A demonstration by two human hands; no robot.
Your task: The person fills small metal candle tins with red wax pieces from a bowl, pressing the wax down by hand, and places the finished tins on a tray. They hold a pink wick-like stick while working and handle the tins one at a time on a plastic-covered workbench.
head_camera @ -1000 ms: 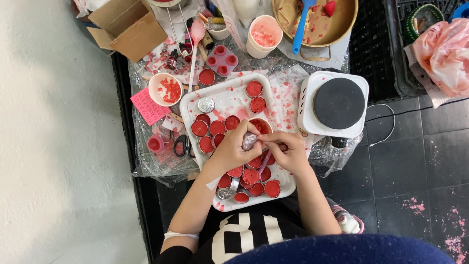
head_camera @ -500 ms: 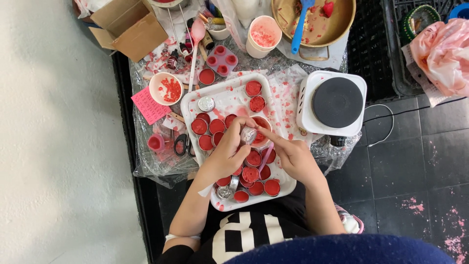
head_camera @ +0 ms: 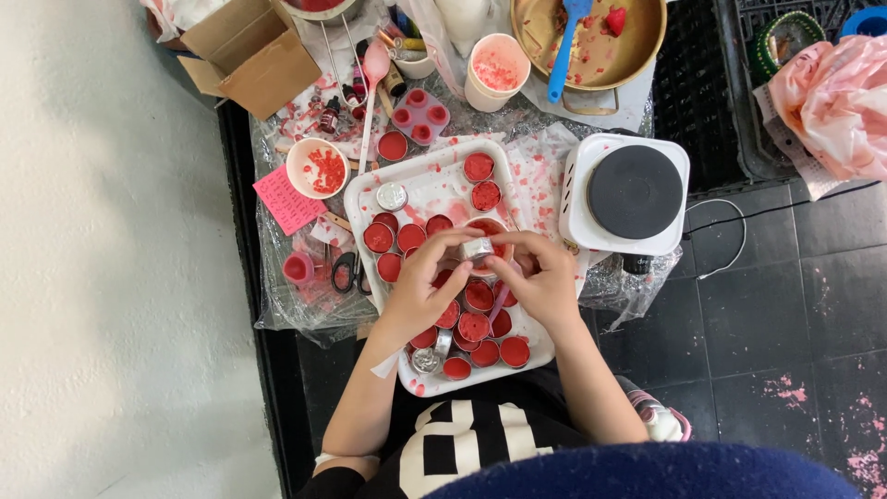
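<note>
1. Two hands meet over the white tray (head_camera: 362, 199): our left hand (head_camera: 420, 291) and right hand (head_camera: 540, 277) both pinch a small silver tin (head_camera: 477, 248) between their fingertips, holding it just above the tray's middle.
2. Many small tins of red wax (head_camera: 473, 325) crowd the tray beneath and near our hands; a closed silver tin (head_camera: 392, 196) sits at its far left.
3. Right of the tray we see a white hot plate (head_camera: 634, 192) with a black round top.
4. Left of the tray lie a pink note (head_camera: 286, 198), a small bowl of red bits (head_camera: 317, 167) and scissors (head_camera: 344, 271).
5. Farther off stands a brass pan (head_camera: 591, 42) holding a blue spatula (head_camera: 565, 37), with a cardboard box (head_camera: 254, 51) at far left.
</note>
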